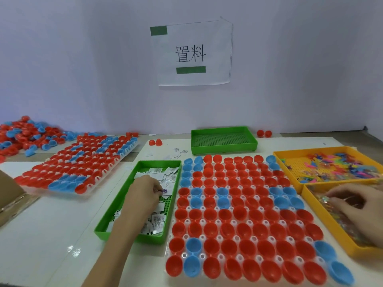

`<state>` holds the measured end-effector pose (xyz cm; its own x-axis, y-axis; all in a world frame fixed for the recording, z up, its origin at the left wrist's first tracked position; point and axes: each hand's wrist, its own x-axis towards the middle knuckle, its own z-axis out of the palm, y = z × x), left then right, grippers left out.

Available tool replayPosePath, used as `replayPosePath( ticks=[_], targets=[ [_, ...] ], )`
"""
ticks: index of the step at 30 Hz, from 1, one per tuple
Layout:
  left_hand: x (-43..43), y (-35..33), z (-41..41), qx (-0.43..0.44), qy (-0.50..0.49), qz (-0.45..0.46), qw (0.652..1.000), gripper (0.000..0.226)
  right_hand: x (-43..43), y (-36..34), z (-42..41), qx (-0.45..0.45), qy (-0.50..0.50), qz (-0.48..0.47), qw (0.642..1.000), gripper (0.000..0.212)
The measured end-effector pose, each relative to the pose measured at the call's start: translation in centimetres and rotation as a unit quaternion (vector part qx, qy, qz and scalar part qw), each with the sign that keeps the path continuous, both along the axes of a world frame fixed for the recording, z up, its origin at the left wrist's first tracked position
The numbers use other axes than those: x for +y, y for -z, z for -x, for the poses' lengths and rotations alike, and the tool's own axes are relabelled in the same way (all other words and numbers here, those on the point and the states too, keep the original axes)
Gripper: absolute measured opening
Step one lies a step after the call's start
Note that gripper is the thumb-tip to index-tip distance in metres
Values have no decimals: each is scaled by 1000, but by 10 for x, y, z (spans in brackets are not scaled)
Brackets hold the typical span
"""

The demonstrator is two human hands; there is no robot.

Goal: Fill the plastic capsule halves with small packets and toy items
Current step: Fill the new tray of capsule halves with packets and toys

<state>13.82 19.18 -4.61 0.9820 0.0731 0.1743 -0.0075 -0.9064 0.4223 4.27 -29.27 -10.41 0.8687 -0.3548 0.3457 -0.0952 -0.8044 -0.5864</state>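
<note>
Capsule halves (pixel 238 212), red and blue, fill the near white rack (pixel 187 221), open side up. Left of the rack, the left hand (pixel 143 195) pinches a purple toy (pixel 163 190) over packets (pixel 157 221) in a green tray (pixel 109 214). Right of the rack, the right hand (pixel 356 201) lies in a yellow tray (pixel 323 216); I cannot tell its grip.

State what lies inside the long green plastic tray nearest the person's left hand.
The green plastic tray holds small white printed packets on its perforated floor. The left hand reaches in, pinching a tiny purple item; whatever lies under the hand and forearm is hidden.
</note>
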Motion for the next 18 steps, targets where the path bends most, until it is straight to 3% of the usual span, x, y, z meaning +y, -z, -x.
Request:
replayPosePath(
  ticks=[11, 14, 18],
  targets=[
    [-10, -3, 12, -27, 30, -84, 996, 19, -2, 4, -3, -20, 14, 10, 1000, 26],
    [-7, -5, 14, -52, 33, -47, 997, 18, 1, 2, -3, -32, 12, 3, 999, 26],
    [-4, -18, 21, -153, 3, 81, 985, 15, 3, 2, 1, -94, 40, -36, 994, 21]
  ],
)
